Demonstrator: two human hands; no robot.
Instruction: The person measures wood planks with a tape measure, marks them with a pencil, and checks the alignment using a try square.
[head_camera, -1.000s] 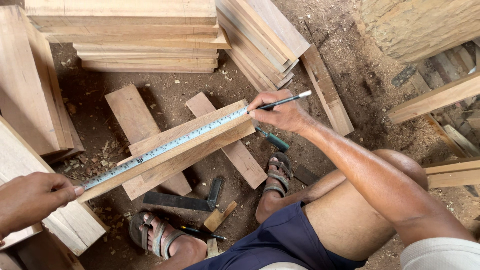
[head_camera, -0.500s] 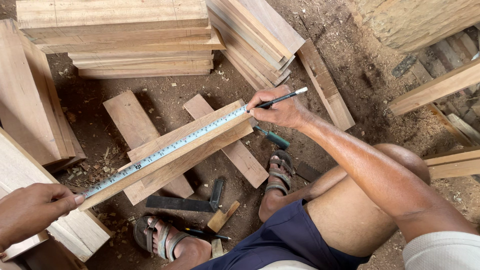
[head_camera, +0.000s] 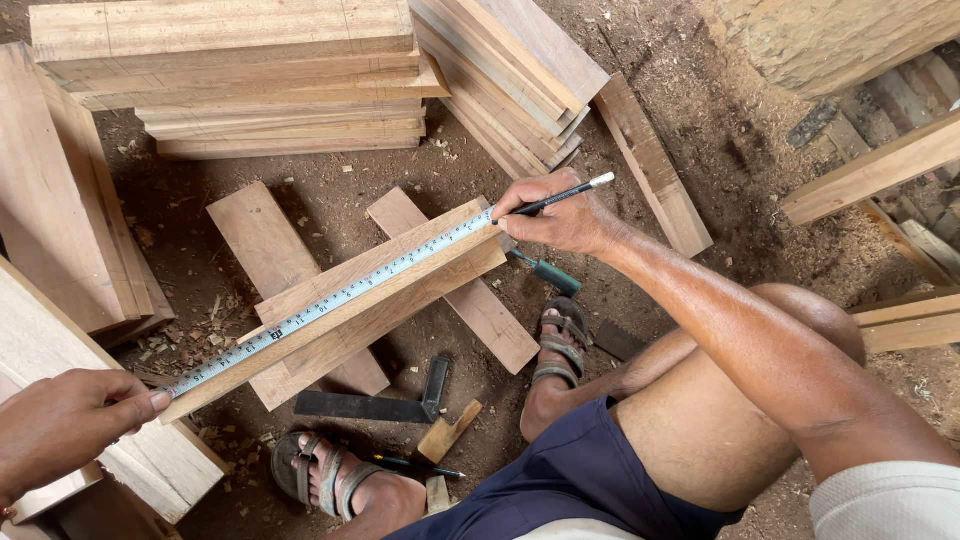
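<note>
A person squats on a dirt floor over a long wooden board (head_camera: 370, 300) that lies slantwise across two short planks (head_camera: 290, 280). A tape measure (head_camera: 330, 300) runs along the board's upper face from end to end. The left hand (head_camera: 60, 425) closes its fingers on the board's near end, the thumb pressing the tape there. The right hand (head_camera: 560, 215) rests on the far end and holds a pencil (head_camera: 555, 198) pinched between thumb and fingers, its tip at the tape. A try square (head_camera: 370, 400) lies on the ground just below the board, between the sandalled feet. A stack of boards (head_camera: 240, 80) stands well apart at the top.
</note>
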